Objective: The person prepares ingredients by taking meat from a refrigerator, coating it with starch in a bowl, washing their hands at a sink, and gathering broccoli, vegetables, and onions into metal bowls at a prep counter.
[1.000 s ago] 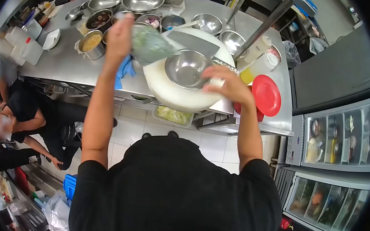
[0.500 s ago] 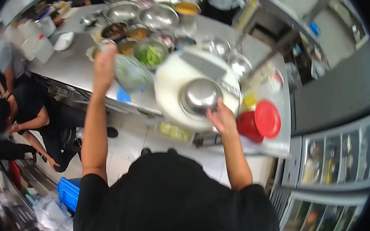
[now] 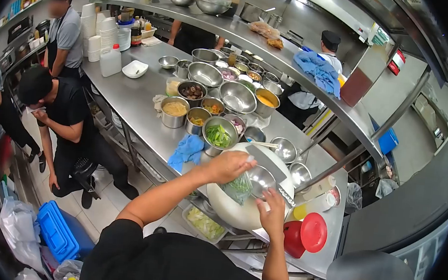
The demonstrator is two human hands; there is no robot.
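Observation:
My left hand [image 3: 229, 167] grips the top of a clear plastic bag [image 3: 238, 189] of green vegetables, which hangs over the board. Behind and beside it, a shiny metal bowl [image 3: 261, 178] sits on the round white cutting board [image 3: 223, 206], partly hidden by the bag. At the bowl's near right rim is my right hand [image 3: 272, 213], its fingers and thumb bent about the edge. A flat grey blade [image 3: 280, 169] lies on the board beyond the bowl. Just past the board stands a metal pot of cut greens [image 3: 218, 135].
Several metal pots and bowls [image 3: 237, 97] crowd the steel table [image 3: 132, 97]. A red container [image 3: 295, 242] stands right of the board. A blue cloth [image 3: 187, 150] lies at the table edge. A person in black [image 3: 68, 126] sits at left; others stand around. An overhead shelf [image 3: 274, 48] crosses above.
My left hand has brought the bag rightward and down beside the metal bowl. My right hand stays at the bowl's rim. The view has tilted up, showing the shelf and more people.

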